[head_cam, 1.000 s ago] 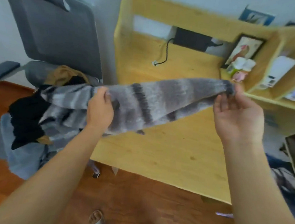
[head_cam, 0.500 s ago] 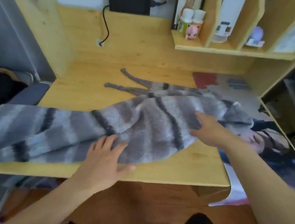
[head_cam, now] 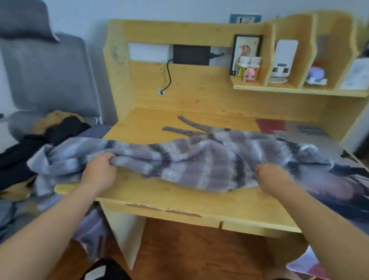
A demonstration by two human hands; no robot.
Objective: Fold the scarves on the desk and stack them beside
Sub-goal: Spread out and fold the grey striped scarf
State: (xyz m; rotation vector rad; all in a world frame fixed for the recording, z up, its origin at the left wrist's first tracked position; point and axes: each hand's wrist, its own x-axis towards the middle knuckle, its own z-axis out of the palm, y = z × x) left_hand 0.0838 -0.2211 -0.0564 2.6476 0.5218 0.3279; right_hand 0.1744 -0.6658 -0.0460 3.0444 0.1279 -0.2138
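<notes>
A grey striped knit scarf [head_cam: 199, 161] lies stretched across the wooden desk [head_cam: 174, 198], its left end hanging off the desk's left edge. Two tassel ends trail toward the back of the desk. My left hand [head_cam: 100, 169] grips the scarf's near edge at the left side of the desk. My right hand [head_cam: 269, 175] grips the near edge further right, its fingers curled under the cloth. Both hands hold the edge slightly raised off the desk.
A grey office chair [head_cam: 47, 80] at the left holds a heap of dark and tan clothes [head_cam: 35, 141]. The desk's back shelf [head_cam: 298, 89] carries bottles, a pink figure and a framed picture. A printed mat [head_cam: 356, 188] covers the desk's right part. A black cable hangs at the back.
Both hands pressed flat on the scarf half a second ago; now they have curled round its near edge and lifted it a little. The view has pulled back and tilted up.
</notes>
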